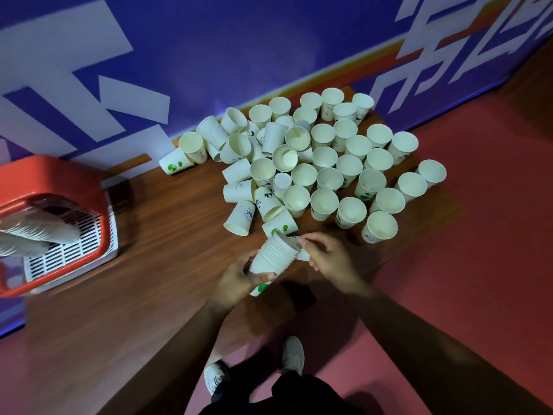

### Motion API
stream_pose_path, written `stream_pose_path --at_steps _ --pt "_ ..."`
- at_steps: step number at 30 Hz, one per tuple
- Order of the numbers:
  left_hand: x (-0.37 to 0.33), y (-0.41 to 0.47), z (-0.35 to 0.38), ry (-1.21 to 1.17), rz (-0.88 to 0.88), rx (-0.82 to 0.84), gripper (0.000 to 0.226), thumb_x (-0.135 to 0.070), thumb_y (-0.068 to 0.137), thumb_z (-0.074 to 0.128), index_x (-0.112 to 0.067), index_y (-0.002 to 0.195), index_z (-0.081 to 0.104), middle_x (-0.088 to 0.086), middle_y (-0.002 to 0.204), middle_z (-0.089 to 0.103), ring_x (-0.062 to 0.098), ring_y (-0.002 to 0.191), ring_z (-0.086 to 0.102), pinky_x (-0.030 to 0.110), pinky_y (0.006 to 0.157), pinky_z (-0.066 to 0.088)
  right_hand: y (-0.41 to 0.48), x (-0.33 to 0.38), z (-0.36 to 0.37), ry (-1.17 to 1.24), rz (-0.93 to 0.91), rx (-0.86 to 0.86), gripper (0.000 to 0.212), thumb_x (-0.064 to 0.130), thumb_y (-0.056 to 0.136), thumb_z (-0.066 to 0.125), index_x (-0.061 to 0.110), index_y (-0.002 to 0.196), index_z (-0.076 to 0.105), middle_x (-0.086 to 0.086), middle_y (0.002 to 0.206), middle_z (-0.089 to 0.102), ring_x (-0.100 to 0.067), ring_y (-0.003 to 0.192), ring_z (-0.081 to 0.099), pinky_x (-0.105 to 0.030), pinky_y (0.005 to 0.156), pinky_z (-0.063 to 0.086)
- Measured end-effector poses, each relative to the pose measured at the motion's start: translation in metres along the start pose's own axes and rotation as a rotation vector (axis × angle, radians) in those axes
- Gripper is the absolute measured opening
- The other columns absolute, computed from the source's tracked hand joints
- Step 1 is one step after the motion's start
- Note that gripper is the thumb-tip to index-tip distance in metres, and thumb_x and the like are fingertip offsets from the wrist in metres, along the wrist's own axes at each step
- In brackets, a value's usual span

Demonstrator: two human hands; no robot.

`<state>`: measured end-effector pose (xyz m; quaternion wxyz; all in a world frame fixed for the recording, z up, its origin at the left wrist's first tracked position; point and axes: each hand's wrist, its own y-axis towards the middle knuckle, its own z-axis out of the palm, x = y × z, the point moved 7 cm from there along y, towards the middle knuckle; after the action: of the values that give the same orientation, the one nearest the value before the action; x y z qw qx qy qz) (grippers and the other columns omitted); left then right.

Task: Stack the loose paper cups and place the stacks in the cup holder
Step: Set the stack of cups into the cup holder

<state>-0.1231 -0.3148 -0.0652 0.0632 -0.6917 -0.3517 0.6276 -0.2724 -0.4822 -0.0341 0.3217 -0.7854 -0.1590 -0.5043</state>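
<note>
My left hand (239, 280) grips a stack of several nested paper cups (273, 257), tilted with the mouths up and to the right. My right hand (326, 256) pinches a single cup (302, 253) at the stack's open end. Beyond the hands, a pile of loose white paper cups (305, 163) covers the wooden table (149, 280); some stand upright, others lie on their sides. At the far left is the red-and-white cup holder basket (74, 235), with stacks of cups (33, 235) lying in it.
A blue wall with white lettering (209, 55) backs the table. Red floor (478, 235) lies to the right and below the table edge. My shoes (291, 354) show at the bottom.
</note>
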Motion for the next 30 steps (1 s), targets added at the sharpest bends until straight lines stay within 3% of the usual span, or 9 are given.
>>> stream_pose_path --at_steps 3,8,12,17,22,25,27,30 --pt "0.005 -0.003 -0.004 -0.028 -0.031 -0.040 0.068 -0.039 0.069 0.088 -0.028 0.129 0.058 -0.010 0.120 0.068 0.005 0.109 0.065 0.028 0.095 0.054 0.017 -0.029 -0.015 -0.298 0.131 -0.195 0.027 0.027 0.087 0.068 0.003 0.097 0.066 -0.003 0.090 0.063 -0.017 0.084 0.058 -0.028 0.074 0.043" --pt "0.007 -0.010 -0.007 -0.015 -0.019 -0.081 0.061 -0.027 0.078 0.084 -0.025 0.133 0.057 -0.010 0.121 0.067 0.006 0.110 0.065 0.023 0.090 0.054 0.032 -0.058 0.004 -0.443 0.215 -0.032 0.033 0.031 0.090 0.064 0.001 0.102 0.069 -0.013 0.101 0.069 -0.026 0.094 0.064 -0.023 0.071 0.037" --pt "0.008 -0.022 -0.018 -0.010 -0.027 -0.171 0.061 -0.021 0.078 0.085 -0.023 0.132 0.056 -0.010 0.117 0.065 0.006 0.104 0.065 0.024 0.080 0.059 0.035 -0.064 0.003 -0.486 0.188 -0.021 0.026 0.017 0.090 0.064 0.005 0.113 0.069 -0.011 0.116 0.068 -0.025 0.108 0.062 -0.026 0.089 0.044" --pt "0.016 -0.032 -0.042 0.128 -0.033 -0.256 0.064 -0.028 0.075 0.087 -0.024 0.132 0.056 -0.018 0.113 0.061 0.012 0.109 0.062 0.038 0.092 0.056 0.023 -0.034 -0.007 -0.464 0.028 -0.066 0.011 0.016 0.090 0.061 0.008 0.091 0.068 -0.006 0.094 0.069 -0.023 0.092 0.063 -0.025 0.071 0.039" --pt "0.018 -0.041 -0.059 0.262 0.015 -0.299 0.072 -0.049 0.062 0.085 -0.036 0.127 0.059 -0.016 0.116 0.066 0.010 0.113 0.061 0.042 0.098 0.051 0.005 0.028 0.007 -0.308 -0.170 0.022 0.013 0.017 0.091 0.062 0.012 0.100 0.070 0.005 0.089 0.068 -0.010 0.083 0.060 -0.017 0.067 0.039" --pt "0.010 -0.047 -0.059 0.165 0.058 -0.278 0.065 -0.026 0.066 0.091 -0.034 0.123 0.059 -0.010 0.118 0.067 0.007 0.112 0.062 0.033 0.096 0.051 -0.006 0.052 0.038 -0.332 -0.219 0.204 0.016 0.017 0.091 0.063 0.012 0.103 0.071 0.013 0.080 0.064 0.002 0.070 0.057 -0.012 0.064 0.039" --pt "0.007 -0.050 -0.058 0.094 0.081 -0.244 0.066 -0.023 0.065 0.091 -0.036 0.121 0.059 -0.005 0.122 0.067 0.010 0.114 0.062 0.030 0.097 0.049 -0.013 0.059 0.061 -0.291 -0.223 0.293 0.018 0.012 0.092 0.061 0.006 0.107 0.070 0.020 0.067 0.059 0.010 0.062 0.055 -0.006 0.061 0.037" --pt "0.008 -0.052 -0.065 0.013 0.100 -0.237 0.068 -0.018 0.066 0.092 -0.026 0.126 0.060 -0.002 0.124 0.066 0.013 0.116 0.062 0.028 0.097 0.051 -0.020 0.062 0.090 -0.259 -0.188 0.351 0.020 0.010 0.094 0.058 0.007 0.111 0.069 0.016 0.068 0.059 0.006 0.055 0.055 -0.010 0.061 0.043"
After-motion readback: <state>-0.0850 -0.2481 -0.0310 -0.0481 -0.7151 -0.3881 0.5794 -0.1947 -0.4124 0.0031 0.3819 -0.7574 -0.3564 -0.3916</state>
